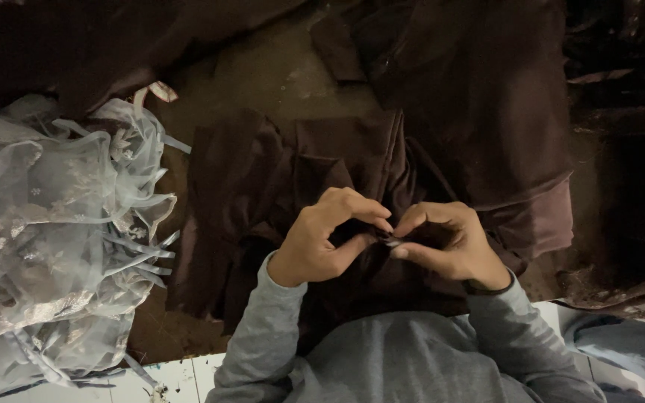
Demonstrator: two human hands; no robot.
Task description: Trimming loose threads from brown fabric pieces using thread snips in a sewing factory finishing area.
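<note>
Brown cloth lies spread under both my hands, and a fold of it is pinched between the tips of my fingers. My left hand curls in from one side, thumb and forefinger narrow on the fold; my right hand mirrors it, thumb and forefinger narrow on the same spot, so the two sets of fingertips nearly touch. Something small sits right at that meeting point, but I cannot tell what it is. Grey sleeves run back from both wrists toward me.

Past my fingertips I see more dark brown fabric heaped and draped, a paler brownish band showing at its edge beyond my right knuckles. Between the folds, ahead of my left fingers, a patch of the bare table shows, dull brown and scuffed. Well out beyond my left hand lies a heap of pale grey tulle with loose ribbons and small embroidered flowers. Nearer to me than my wrists, a strip of pale tiled floor shows below the table edge. Lighting is dim, and the far corners are too dark to read
</note>
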